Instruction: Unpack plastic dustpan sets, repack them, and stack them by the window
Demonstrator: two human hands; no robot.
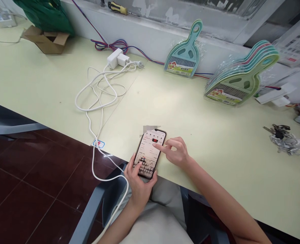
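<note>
A smartphone [150, 154] with a lit screen is tilted over the front edge of the pale table [162, 98]. My left hand [140, 184] grips its lower end, with the thumb on one side and fingers along the other; one fingertip lies over the lower screen. Over the right part of the screen, the index finger of my right hand [176, 150] is stretched out. Whether that fingertip touches the glass I cannot tell. The other fingers of this hand are loosely bent and hold nothing.
A white cable [91, 125] runs from a white power strip [114, 58] over the table edge. Toy dustpan sets [183, 56] lean at the back, with a stack of several more [237, 81] to their right. Keys [279, 132], an open cardboard box [48, 42] and a screwdriver [117, 7] also show.
</note>
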